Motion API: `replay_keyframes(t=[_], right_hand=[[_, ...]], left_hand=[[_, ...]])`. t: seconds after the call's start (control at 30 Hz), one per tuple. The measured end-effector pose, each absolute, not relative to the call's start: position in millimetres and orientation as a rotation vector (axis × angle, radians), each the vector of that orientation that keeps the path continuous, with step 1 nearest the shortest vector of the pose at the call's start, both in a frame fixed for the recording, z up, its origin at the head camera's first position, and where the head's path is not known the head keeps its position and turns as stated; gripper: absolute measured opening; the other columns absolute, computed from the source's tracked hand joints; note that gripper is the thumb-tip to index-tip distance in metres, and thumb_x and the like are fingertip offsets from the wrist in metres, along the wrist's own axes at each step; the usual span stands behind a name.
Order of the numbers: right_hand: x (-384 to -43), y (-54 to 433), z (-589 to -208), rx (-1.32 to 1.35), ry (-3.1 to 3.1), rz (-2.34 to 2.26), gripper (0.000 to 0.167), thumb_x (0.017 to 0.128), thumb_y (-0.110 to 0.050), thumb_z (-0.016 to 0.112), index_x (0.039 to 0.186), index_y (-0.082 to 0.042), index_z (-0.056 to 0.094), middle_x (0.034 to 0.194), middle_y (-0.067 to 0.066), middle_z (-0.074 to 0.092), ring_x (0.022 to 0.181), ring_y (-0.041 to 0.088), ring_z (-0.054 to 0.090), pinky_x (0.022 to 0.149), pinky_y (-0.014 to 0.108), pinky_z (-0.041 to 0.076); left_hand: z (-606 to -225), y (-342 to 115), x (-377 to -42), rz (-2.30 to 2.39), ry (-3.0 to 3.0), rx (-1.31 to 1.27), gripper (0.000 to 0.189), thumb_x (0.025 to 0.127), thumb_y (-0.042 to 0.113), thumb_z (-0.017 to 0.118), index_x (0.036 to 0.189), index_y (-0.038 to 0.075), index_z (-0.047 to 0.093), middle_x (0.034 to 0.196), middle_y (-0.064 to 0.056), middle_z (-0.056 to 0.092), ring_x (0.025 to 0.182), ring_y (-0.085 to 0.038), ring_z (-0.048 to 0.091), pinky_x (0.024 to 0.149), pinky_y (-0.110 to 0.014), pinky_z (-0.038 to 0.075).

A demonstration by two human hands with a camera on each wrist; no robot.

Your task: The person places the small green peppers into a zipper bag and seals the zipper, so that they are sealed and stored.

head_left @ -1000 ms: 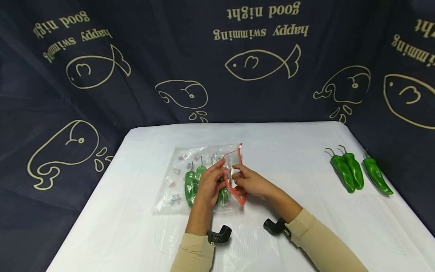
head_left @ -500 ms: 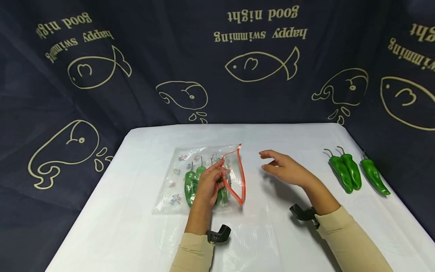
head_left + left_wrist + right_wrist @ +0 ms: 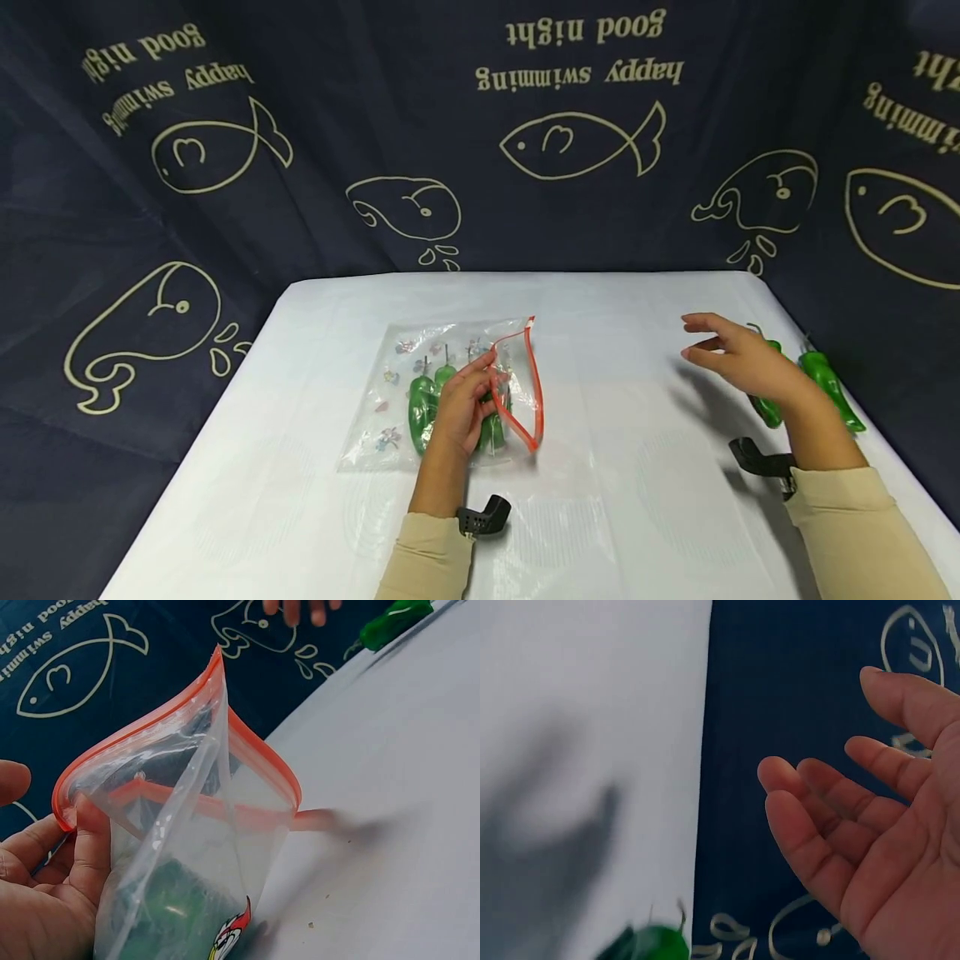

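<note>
A clear zip bag with a red rim lies on the table, its mouth gaping to the right. Inside are several green peppers, partly covered by my left hand, which grips the bag's near rim between thumb and fingers. Over the table's right side hovers my right hand, fingers loosely bent and holding nothing. Beside and partly behind it lie loose green peppers, one fully past the hand and another mostly hidden by it. A blurred pepper top shows low in the right wrist view.
The white table meets a dark blue cloth printed with fish and whales at the back and sides. The loose peppers lie close to the table's right edge. A flat clear plastic sheet seems to lie near the front.
My right hand has left the bag's mouth and travelled right, over the loose peppers, now covering some of them. My left hand keeps its grip on the bag, which stays in place.
</note>
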State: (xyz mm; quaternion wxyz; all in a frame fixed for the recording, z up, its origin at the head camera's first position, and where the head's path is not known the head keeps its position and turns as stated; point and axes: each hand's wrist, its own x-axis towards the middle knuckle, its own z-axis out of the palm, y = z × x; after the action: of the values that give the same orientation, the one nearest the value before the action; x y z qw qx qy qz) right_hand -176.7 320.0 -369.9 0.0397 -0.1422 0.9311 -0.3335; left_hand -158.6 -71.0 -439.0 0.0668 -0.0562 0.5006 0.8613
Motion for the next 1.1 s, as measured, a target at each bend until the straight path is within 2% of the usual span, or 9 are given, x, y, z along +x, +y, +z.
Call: replay_keyframes(t=[0.07,0.2,0.27,0.33,0.43,0.63,0.87,1.1], right_hand=[[-176,333,-371,-0.403,2.878,-1.005,0.060,0.099,-0.029,0.062,0.146,0.000,0.039,0.142,0.024,0.047,0.116,0.038,0.059,0.084,0.032,0.051],[-175,353,-376,-0.366,2.895,-0.993,0.063,0.099,-0.026,0.063,0.146,0.006,0.036,0.142,0.030,0.044,0.115,0.044,0.057,0.073,0.011,0.045],[-175,362,-378,-0.342,2.912,-0.955,0.064,0.099,-0.025,0.063,0.146,0.007,0.035,0.139,0.033,0.045,0.115,0.048,0.056,0.078,0.021,0.051],[-175,369,-379,-0.306,2.919,-0.902,0.065,0.099,-0.026,0.062,0.146,0.009,0.034,0.136,0.036,0.046,0.117,0.054,0.052,0.084,0.037,0.053],[-175,379,-381,-0.253,2.935,-0.821,0.066,0.099,-0.027,0.062,0.145,0.010,0.033,0.132,0.039,0.048,0.115,0.054,0.053,0.086,0.060,0.047],[-176,395,-388,-0.211,2.904,-0.773,0.072,0.096,-0.025,0.066,0.144,0.015,0.031,0.131,0.041,0.045,0.112,0.056,0.052,0.078,0.053,0.053],[-181,406,-402,-0.225,2.903,-0.624,0.076,0.092,-0.025,0.070,0.141,0.018,0.032,0.131,0.047,0.040,0.116,0.058,0.043,0.089,0.068,0.039],[-183,404,-411,-0.226,2.922,-0.603,0.074,0.090,-0.021,0.069,0.140,0.019,0.032,0.127,0.046,0.043,0.108,0.054,0.048,0.084,0.065,0.043]], left_hand=[[-439,-71,-159,2.594,1.515,-0.163,0.052,0.088,0.003,0.055,0.139,-0.007,0.052,0.098,-0.005,0.063,0.096,-0.017,0.068,0.063,-0.024,0.055],[-440,-71,-160,2.596,1.509,-0.162,0.053,0.087,0.003,0.055,0.139,-0.006,0.052,0.094,-0.003,0.062,0.097,-0.018,0.067,0.063,-0.024,0.055],[-440,-71,-160,2.599,1.505,-0.163,0.053,0.087,0.003,0.054,0.140,-0.006,0.051,0.093,-0.003,0.062,0.098,-0.019,0.067,0.063,-0.024,0.055],[-440,-72,-160,2.599,1.508,-0.162,0.053,0.087,0.003,0.054,0.139,-0.006,0.052,0.092,-0.003,0.062,0.098,-0.019,0.067,0.063,-0.024,0.055],[-440,-72,-160,2.598,1.511,-0.160,0.053,0.087,0.003,0.053,0.139,-0.006,0.052,0.094,-0.004,0.062,0.100,-0.020,0.067,0.063,-0.024,0.056],[-441,-72,-160,2.596,1.518,-0.155,0.051,0.087,0.003,0.054,0.138,-0.005,0.054,0.091,-0.003,0.062,0.101,-0.022,0.067,0.064,-0.025,0.056],[-441,-72,-160,2.589,1.522,-0.153,0.051,0.088,0.004,0.055,0.138,-0.006,0.054,0.103,-0.007,0.066,0.102,-0.022,0.067,0.065,-0.026,0.056],[-442,-71,-161,2.588,1.520,-0.157,0.053,0.087,0.003,0.054,0.139,-0.008,0.051,0.095,-0.005,0.065,0.101,-0.022,0.067,0.065,-0.026,0.056]])
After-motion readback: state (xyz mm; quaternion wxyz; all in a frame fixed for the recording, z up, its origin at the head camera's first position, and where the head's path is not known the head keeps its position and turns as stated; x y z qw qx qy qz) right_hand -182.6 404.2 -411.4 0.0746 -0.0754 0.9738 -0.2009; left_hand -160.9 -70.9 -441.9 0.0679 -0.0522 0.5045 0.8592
